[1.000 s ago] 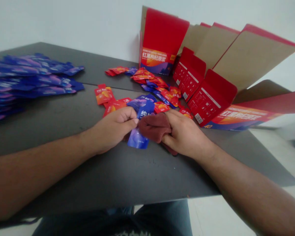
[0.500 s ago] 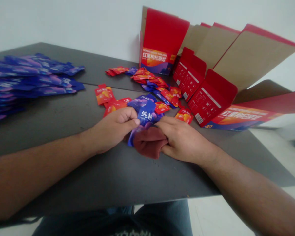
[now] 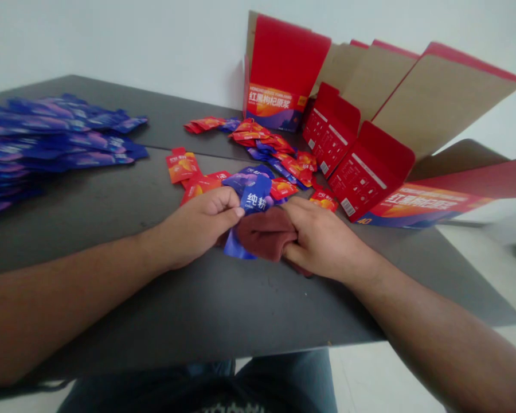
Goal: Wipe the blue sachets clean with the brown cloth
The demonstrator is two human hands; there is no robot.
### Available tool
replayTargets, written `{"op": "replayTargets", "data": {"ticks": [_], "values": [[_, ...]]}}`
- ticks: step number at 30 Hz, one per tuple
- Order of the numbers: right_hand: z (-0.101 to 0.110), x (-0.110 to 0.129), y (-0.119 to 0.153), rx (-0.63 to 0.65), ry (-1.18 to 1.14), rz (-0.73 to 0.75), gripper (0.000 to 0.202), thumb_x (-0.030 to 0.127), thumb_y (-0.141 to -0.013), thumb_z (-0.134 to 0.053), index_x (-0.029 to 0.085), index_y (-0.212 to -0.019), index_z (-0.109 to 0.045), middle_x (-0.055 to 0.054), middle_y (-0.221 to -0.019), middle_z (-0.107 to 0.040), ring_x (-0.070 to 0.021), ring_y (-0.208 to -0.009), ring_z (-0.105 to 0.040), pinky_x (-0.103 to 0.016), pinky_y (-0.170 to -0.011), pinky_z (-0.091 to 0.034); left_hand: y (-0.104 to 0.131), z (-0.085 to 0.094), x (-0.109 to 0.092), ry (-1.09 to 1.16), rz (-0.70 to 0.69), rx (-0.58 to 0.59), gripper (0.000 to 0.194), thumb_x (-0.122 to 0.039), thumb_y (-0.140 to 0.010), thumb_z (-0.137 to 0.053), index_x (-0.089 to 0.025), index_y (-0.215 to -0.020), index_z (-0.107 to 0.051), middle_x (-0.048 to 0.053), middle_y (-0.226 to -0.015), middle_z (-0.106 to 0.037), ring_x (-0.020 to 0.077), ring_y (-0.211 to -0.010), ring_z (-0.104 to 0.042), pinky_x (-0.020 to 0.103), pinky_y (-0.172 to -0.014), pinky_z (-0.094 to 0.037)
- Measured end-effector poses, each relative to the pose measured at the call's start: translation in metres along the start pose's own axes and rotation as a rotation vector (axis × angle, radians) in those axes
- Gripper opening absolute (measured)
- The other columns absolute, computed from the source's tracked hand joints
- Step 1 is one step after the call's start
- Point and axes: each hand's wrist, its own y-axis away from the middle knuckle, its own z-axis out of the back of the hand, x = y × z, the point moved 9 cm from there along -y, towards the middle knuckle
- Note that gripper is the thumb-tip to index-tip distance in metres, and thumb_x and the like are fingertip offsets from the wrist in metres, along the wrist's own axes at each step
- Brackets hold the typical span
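Observation:
My left hand [image 3: 206,221] pinches the left edge of a blue sachet [image 3: 256,192] with white lettering, near the middle of the table. My right hand [image 3: 322,238] is closed on a brown cloth [image 3: 266,232], which lies against the lower part of that sachet and covers some of it. Below the cloth the sachet's lower end shows. Just behind my hands lie red sachets [image 3: 183,166] and another blue sachet, partly under the held one. A heap of red and blue sachets [image 3: 258,135] spreads farther back.
A large pile of blue sachets [image 3: 69,132] lies at the left of the grey table [image 3: 189,321]. Open red boxes with raised flaps [image 3: 370,166] stand at the right, and another open box [image 3: 279,74] stands at the back, near the white wall.
My right hand has shifted slightly up and right with the brown cloth, which now covers more of the sachet's middle. My left hand has kept its place.

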Motion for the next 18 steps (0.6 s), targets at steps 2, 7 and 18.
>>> {"op": "replayTargets", "data": {"ticks": [2,7,18], "values": [[0.008,-0.008,0.000,-0.097,0.024,-0.063,0.013,0.023,-0.088,-0.068,0.021,-0.099,-0.062,-0.008,-0.101,-0.069,-0.0255,-0.091,-0.065,-0.038,-0.082,-0.052,0.000,-0.001,0.000,0.021,0.021,0.001,0.020,-0.035,-0.099,-0.066,-0.023,-0.088,-0.054,-0.002,-0.070,-0.054,0.0128,-0.057,-0.051,0.027,-0.054,-0.043],[-0.002,0.003,0.000,0.018,-0.015,0.032,0.014,0.021,-0.090,-0.068,0.021,-0.103,-0.063,-0.009,-0.106,-0.071,-0.0260,-0.098,-0.067,-0.037,-0.084,-0.053,0.001,0.000,-0.001,-0.016,-0.011,0.003,0.022,-0.037,-0.100,-0.068,-0.022,-0.088,-0.057,-0.002,-0.071,-0.055,0.0126,-0.058,-0.050,0.026,-0.054,-0.041],[0.003,-0.002,0.000,-0.027,-0.006,-0.022,0.016,0.023,-0.090,-0.069,0.021,-0.105,-0.065,-0.009,-0.106,-0.073,-0.0262,-0.097,-0.068,-0.038,-0.085,-0.054,-0.001,0.004,0.004,-0.021,-0.030,0.007,0.021,-0.039,-0.101,-0.069,-0.023,-0.090,-0.060,-0.001,-0.073,-0.056,0.0135,-0.059,-0.050,0.025,-0.053,-0.037]]}}
